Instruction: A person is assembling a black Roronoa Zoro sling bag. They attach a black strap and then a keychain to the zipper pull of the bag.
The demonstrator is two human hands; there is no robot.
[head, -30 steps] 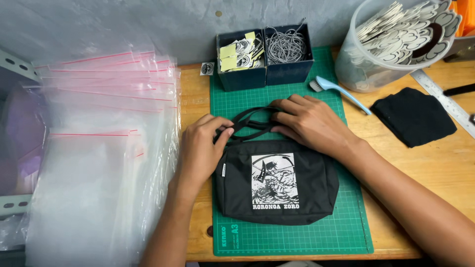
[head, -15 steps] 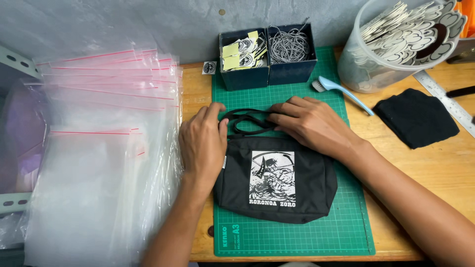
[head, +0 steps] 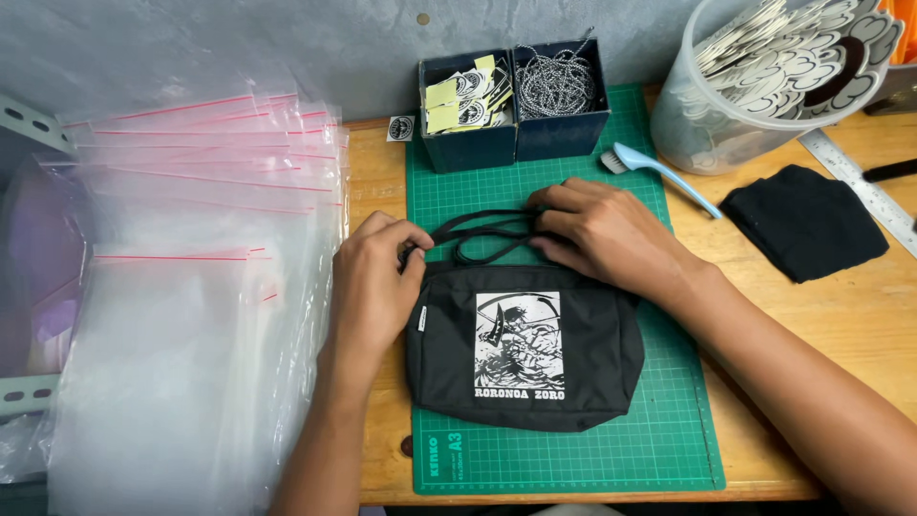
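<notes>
A black pouch bag point(head: 525, 349) with a white printed picture lies flat on a green cutting mat point(head: 611, 459). Its black strap point(head: 487, 234) is gathered in loops just above the bag's top edge. My left hand point(head: 377, 282) rests at the bag's upper left corner, fingers pinching the strap's left end. My right hand point(head: 607, 234) lies over the strap's right part, fingers curled on the loops.
Clear zip bags with red seal lines point(head: 191, 287) are stacked at the left. Two dark boxes hold tags point(head: 468, 100) and cords point(head: 559, 86). A blue brush point(head: 659, 172), a clear tub of stickers point(head: 783, 67), folded black cloth point(head: 807, 220) and a ruler point(head: 860, 186) lie at the right.
My left hand has moved from the strap loops to the bag's upper left corner and curled its fingers. My right hand stays on the strap, gathering it closer.
</notes>
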